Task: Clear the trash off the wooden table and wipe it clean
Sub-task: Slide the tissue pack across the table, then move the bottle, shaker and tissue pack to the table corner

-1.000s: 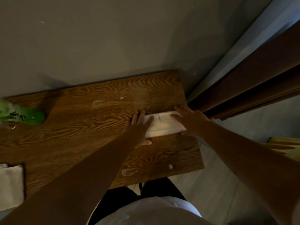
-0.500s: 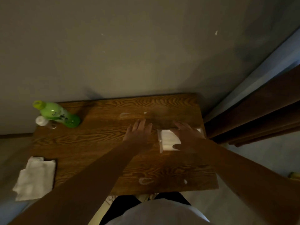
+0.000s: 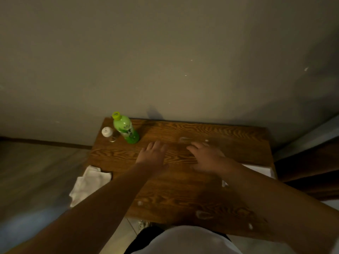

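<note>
The wooden table [image 3: 183,195] stands against a grey wall. My left hand [image 3: 153,154] hovers flat over its middle with fingers apart and holds nothing. My right hand [image 3: 206,156] is beside it, fingers spread, also holding nothing. A folded white tissue [image 3: 260,169] lies at the table's right edge, mostly hidden behind my right forearm. At the back left corner a green bottle [image 3: 126,129] with a yellow-green cap stands upright. A small clear bottle with a white cap [image 3: 107,133] stands to its left. Whitish smears and specks [image 3: 201,214] dot the wood.
A crumpled white cloth [image 3: 88,184] hangs over the table's left front edge. Dark wooden furniture [image 3: 311,165] borders the table on the right. Grey floor lies to the left, and my white shirt fills the bottom of the view.
Both hands have come off the white tissue and moved left toward the table's middle. The tissue stays at the right edge. The view has swung left and back, showing the whole table.
</note>
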